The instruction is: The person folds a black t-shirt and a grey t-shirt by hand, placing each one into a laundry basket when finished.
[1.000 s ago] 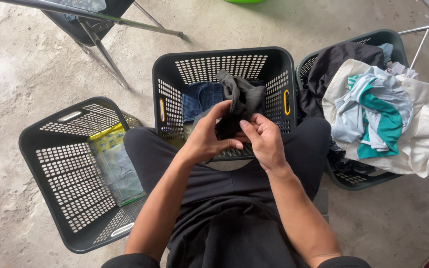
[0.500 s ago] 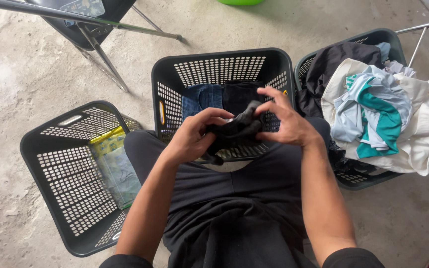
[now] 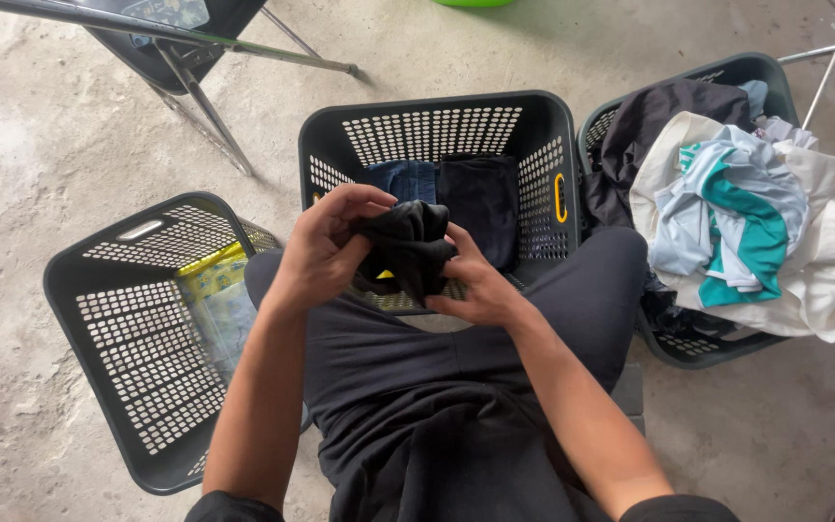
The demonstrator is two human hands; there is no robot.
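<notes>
Both your hands are wrapped around one small black garment [image 3: 406, 249], bunched into a wrinkly wad right over the near rim of the middle basket [image 3: 437, 121]. Left hand [image 3: 319, 253] pinches the top, right hand [image 3: 475, 285] cups underneath. Honestly can't tell what kind of garment it is.

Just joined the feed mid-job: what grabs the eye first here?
Dead centre, the left hand and right hand bunch a small black garment over the middle basket, which holds folded dark clothes. On the right, a basket overflows with a heap of white and teal laundry. On the left, another basket holds a yellow and pale item.
</notes>
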